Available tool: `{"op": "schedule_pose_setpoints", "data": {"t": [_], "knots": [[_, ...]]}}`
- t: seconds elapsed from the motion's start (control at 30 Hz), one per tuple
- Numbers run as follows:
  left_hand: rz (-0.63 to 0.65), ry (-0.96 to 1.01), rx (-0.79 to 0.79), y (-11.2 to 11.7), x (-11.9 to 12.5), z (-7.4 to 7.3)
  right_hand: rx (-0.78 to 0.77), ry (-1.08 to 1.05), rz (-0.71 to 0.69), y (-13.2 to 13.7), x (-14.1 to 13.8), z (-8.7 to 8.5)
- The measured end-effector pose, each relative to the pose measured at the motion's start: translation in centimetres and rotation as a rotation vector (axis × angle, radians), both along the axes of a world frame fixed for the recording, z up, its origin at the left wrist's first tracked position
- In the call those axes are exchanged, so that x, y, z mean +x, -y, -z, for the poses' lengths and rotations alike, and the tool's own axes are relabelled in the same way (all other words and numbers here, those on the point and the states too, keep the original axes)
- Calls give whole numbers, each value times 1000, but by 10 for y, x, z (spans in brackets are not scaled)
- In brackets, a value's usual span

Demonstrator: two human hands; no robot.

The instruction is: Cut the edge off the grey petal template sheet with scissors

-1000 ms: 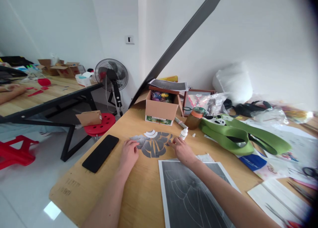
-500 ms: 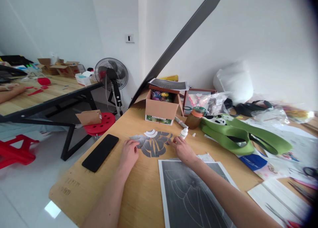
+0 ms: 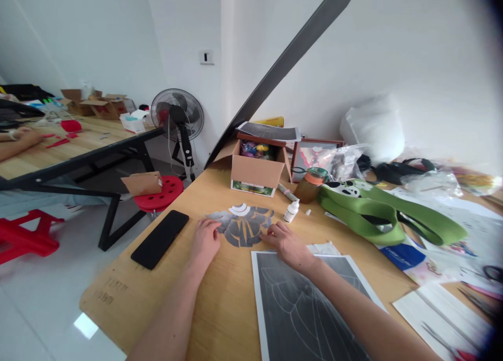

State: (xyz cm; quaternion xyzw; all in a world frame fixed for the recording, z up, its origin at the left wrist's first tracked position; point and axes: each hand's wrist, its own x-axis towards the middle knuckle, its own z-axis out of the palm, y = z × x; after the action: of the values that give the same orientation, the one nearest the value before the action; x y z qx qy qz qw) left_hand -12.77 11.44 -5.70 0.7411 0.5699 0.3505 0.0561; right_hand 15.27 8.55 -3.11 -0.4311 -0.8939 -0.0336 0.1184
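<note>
A fan-shaped layout of grey paper cutouts (image 3: 244, 230) with a white-striped arc at its top lies on the wooden table. My left hand (image 3: 205, 240) rests at its left edge, fingers curled and closed against the paper. My right hand (image 3: 288, 245) is at the lower right edge, its fingers bent together and the fingertips on a grey piece. Just beyond that hand stands a small white bottle (image 3: 291, 211), its tip uncovered, with a little white cap (image 3: 308, 212) beside it. Under my right forearm lies a dark printed sheet (image 3: 298, 319) with pale curved lines.
A black phone (image 3: 160, 239) lies left. Behind are an open cardboard box (image 3: 257, 170) and an amber jar (image 3: 309, 185). Green felt straps (image 3: 365, 214) and scissors (image 3: 440, 340) lie right. A fan (image 3: 178, 117) and red stool (image 3: 165, 193) stand beyond; another person's hand (image 3: 29, 137) shows far left.
My right hand has drawn back from beside the white bottle and lowered toward the lower right edge of the cutouts. My left hand stays nearly in place. The view has shifted slightly.
</note>
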Motion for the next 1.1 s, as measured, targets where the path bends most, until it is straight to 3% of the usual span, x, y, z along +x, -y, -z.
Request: {"op": "schedule_pose_setpoints", "data": {"t": [0.67,1.1], "knots": [[14,11,0,0,0,1,-16,26,21,-12,11,-5],[11,5,-11,0,0,-1,-33,39,-82,-14,15,-7]]}}
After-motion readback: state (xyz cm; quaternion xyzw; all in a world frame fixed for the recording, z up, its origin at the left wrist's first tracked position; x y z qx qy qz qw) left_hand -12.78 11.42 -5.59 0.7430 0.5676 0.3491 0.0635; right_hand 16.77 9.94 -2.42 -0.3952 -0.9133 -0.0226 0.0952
